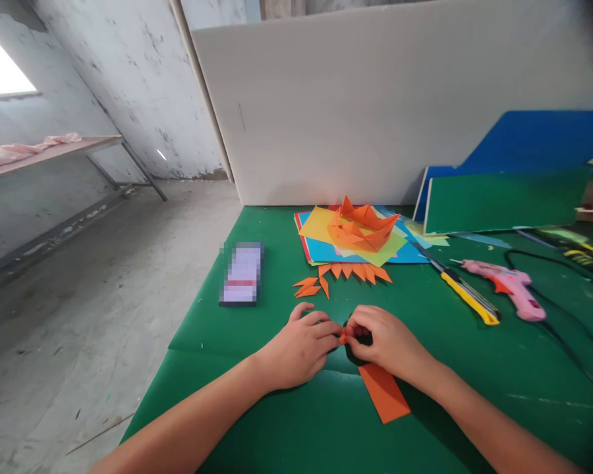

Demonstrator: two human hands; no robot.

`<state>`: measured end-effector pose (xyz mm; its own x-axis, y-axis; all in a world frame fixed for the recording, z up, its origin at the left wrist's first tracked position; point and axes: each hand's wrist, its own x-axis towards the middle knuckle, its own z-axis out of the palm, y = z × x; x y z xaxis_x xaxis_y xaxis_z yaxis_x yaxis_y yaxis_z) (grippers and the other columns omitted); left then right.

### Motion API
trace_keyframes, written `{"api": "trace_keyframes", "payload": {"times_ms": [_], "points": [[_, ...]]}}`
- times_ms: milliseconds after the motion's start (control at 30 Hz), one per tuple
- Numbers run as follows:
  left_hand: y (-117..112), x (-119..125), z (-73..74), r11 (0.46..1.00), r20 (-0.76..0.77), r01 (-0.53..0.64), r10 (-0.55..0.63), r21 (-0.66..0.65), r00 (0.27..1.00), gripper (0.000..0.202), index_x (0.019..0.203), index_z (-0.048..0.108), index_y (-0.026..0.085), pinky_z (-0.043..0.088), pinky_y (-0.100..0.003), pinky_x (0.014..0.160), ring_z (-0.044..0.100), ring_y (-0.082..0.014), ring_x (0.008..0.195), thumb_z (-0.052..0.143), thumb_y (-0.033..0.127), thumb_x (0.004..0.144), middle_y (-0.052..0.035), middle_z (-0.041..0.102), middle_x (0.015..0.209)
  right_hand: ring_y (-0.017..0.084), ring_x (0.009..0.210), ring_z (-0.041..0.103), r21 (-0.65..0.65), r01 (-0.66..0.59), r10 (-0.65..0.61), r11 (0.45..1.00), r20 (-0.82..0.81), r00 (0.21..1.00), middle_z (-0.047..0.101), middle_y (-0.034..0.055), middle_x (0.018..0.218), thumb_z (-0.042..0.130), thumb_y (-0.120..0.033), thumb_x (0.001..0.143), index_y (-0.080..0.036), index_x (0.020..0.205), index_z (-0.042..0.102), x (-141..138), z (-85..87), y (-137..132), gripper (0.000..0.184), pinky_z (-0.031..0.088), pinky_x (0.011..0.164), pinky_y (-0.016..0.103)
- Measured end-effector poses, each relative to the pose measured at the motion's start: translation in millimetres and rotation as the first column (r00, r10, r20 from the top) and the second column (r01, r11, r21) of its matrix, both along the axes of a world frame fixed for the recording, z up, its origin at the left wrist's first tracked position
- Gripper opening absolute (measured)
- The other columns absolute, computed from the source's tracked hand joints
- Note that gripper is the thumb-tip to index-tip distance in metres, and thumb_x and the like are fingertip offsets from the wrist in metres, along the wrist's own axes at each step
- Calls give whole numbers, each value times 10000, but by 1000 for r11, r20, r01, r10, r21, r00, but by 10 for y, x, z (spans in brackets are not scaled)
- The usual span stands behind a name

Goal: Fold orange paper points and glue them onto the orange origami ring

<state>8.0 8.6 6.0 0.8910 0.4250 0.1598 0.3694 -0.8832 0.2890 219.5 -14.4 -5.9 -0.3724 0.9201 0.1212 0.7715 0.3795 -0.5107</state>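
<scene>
Pinched by the right hand [389, 339], one small orange paper piece [344, 338] sits over the table [286, 434], touching the left hand [299, 349]; whether the left pinches too, I cannot tell. Being tiny, it could slip or crease crookedly; the right wrist could drag the one orange strip [384, 398]. Otherwise: one paper ring [353, 237], one knife [467, 299], one glue gun [512, 283]; overlapping folded points [358, 270] defy exact counting.
</scene>
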Motion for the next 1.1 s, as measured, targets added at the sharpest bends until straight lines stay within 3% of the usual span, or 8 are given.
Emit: {"api": "trace_keyframes", "payload": {"times_ms": [367,733,967,1100], "points": [[9,-14,25,998,-17,43,-42,41,999,299,1170,568,232,154,-449,1087,505,-198,1099,446,146,911,-8,669,1119,158,710,511,-74,-6,3,997,-31,1000,541,-2,713,552,-106,717,-194,682,523,1,23,3,99,367,612,264],[-102,36,-9,981,-90,24,-7,191,996,283,1158,552,189,192,-473,1061,503,-212,1083,462,126,897,-39,649,1089,153,715,501,-120,24,-33,992,-76,997,515,-14,712,549,-97,696,-201,678,486,-3,9,6,123,361,610,259],[-104,16,-4,991,-68,-6,15,132,998,233,1090,574,207,167,-474,1075,491,-210,1114,472,146,890,-36,641,1125,132,705,520,-236,-38,-10,971,-198,980,533,-3,835,556,-171,816,-222,851,580,113,-7,44,66,419,619,248],[-104,24,-9,996,-17,-68,69,66,997,198,1016,607,227,190,-452,1072,513,-194,1061,481,154,882,-19,634,1067,125,740,535,-240,-79,25,968,-218,976,521,15,960,574,-232,860,-232,894,607,138,46,49,48,448,669,252]]}}
